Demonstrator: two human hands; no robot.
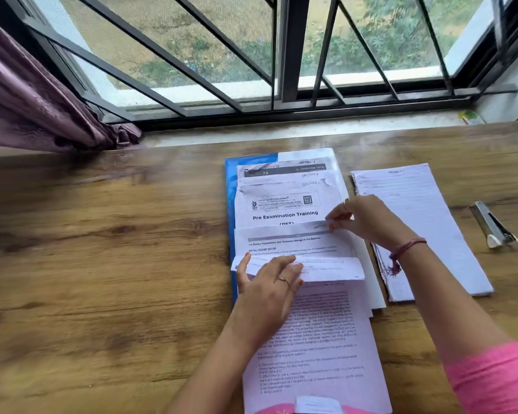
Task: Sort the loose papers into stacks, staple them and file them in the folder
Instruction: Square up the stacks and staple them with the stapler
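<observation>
Resting across the papers on the blue folder (230, 204), both hands are at work. Left hand (266, 291): fingers mostly straight and spread, laid flat on a folded-over sheet (326, 268) near the folder's lower part, thumb out at the sheet's left edge; pressing, not clutching. Ring on one finger. Right hand (368, 219): fingertips pinched on the upper right corner of a printed sheet (287, 242) lying on the folder, just below the "Pre Examination Training" page (281, 210). Thread band on that wrist; pink sleeve (497, 380) further back.

Papers fanned up the folder, handwritten "SECTION" marks at their top right corners. A dense text page (314, 339) runs from the folder's near end toward the person.

Right of the folder: stack of lined sheets (416, 216), lying flat. Further right of it, apart: stapler (492, 225) on the wooden table (102, 264).
</observation>
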